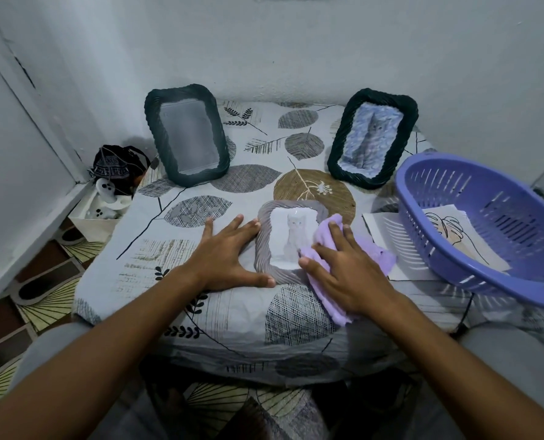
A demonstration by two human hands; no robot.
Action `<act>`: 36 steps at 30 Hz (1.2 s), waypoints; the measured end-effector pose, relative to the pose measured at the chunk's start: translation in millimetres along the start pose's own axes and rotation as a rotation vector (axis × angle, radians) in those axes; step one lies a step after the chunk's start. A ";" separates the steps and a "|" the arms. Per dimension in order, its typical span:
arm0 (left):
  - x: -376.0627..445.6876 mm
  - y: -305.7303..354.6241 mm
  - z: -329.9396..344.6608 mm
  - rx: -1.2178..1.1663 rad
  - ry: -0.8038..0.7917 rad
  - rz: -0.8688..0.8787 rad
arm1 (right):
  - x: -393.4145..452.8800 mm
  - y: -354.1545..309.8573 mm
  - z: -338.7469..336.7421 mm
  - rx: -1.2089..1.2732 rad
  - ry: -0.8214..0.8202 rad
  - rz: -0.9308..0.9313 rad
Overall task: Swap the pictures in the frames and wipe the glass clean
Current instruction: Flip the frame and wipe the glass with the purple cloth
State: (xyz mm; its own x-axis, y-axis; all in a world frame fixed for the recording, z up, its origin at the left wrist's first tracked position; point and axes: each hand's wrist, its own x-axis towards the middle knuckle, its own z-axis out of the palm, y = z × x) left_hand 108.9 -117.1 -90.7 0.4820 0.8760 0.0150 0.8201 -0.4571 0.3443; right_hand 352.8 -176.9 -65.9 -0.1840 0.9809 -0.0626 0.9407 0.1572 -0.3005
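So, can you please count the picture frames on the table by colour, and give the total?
Dark frames: 2, the empty dark frame and the dark frame with a cat picture, both propped at the back.
Grey frames: 1, the grey frame lying flat under the hands.
Total: 3

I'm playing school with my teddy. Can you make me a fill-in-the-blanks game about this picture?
1. The right hand presses a ____ cloth on the grey frame.
2. The picture in the grey frame shows a white ____.
3. The basket is coloured ____.
4. The left hand lies ____ on the table beside the grey frame.

Missing words: purple; cat; purple; flat
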 end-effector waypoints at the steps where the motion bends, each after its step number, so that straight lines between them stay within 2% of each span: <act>1: 0.0 0.4 -0.2 -0.002 0.001 -0.002 | -6.4 -2.1 0.2 0.010 -0.001 0.000; 8: 0.8 -0.1 -0.1 -0.012 0.005 0.004 | -14.8 -11.0 1.8 -0.054 -0.004 0.054; 21: 0.3 -0.5 -0.9 -0.011 -0.016 -0.007 | 69.9 -2.5 -4.4 -0.011 -0.005 0.193; 36: -0.1 1.3 -0.3 0.014 -0.007 -0.010 | -12.0 2.9 9.6 0.081 0.027 0.051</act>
State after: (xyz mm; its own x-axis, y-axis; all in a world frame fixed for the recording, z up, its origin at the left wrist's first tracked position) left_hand 109.9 -117.8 -90.0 0.4759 0.8795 0.0053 0.8291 -0.4506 0.3311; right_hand 355.0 -189.3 -75.2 -0.1278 0.9903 -0.0543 0.9225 0.0985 -0.3732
